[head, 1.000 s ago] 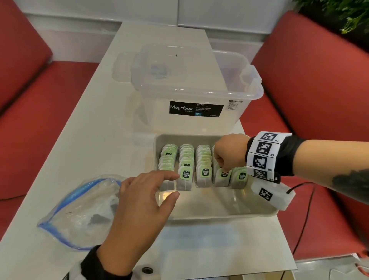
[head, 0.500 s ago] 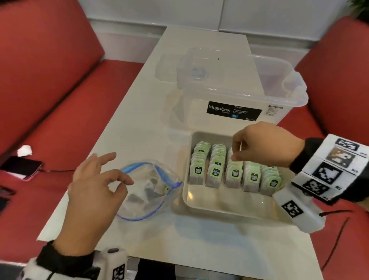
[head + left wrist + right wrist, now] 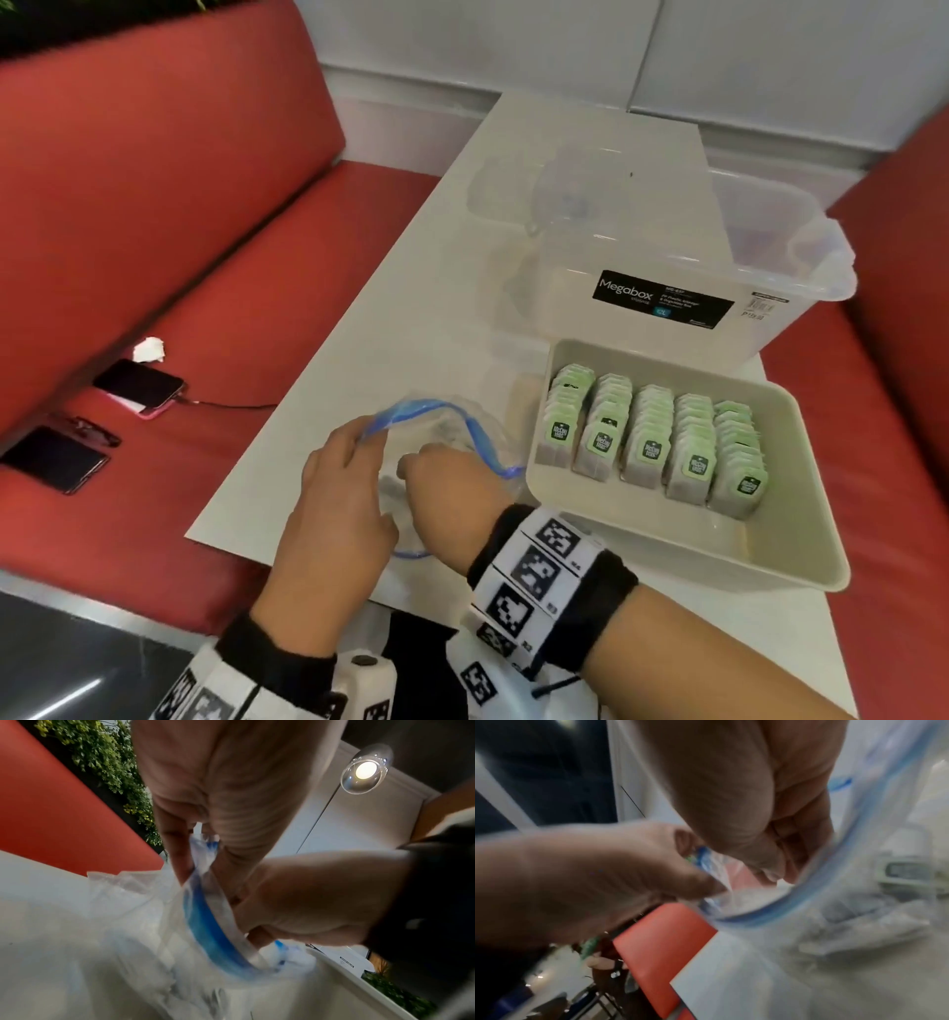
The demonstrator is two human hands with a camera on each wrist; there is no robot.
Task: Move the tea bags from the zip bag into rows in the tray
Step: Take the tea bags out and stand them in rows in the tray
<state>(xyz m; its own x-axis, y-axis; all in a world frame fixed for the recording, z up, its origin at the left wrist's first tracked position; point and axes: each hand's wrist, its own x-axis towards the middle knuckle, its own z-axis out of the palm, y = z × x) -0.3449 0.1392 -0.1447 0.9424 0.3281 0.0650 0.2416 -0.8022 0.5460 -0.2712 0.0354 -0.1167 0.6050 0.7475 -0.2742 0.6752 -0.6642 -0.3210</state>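
Observation:
The clear zip bag with a blue zip rim lies on the white table left of the tray. My left hand pinches the rim at its near-left side and holds the mouth up, as the left wrist view shows. My right hand reaches into the mouth with fingers curled; what they hold is hidden. A few tea bags show blurred inside the bag. The beige tray holds several rows of green-tagged tea bags, with its front part bare.
A clear Megabox storage box stands right behind the tray. Red benches flank the table; two phones lie on the left bench. The table's near edge runs just under my wrists.
My left hand went from the tray's front over to the bag and took its rim. My right hand left the tea bag rows and moved into the bag's mouth.

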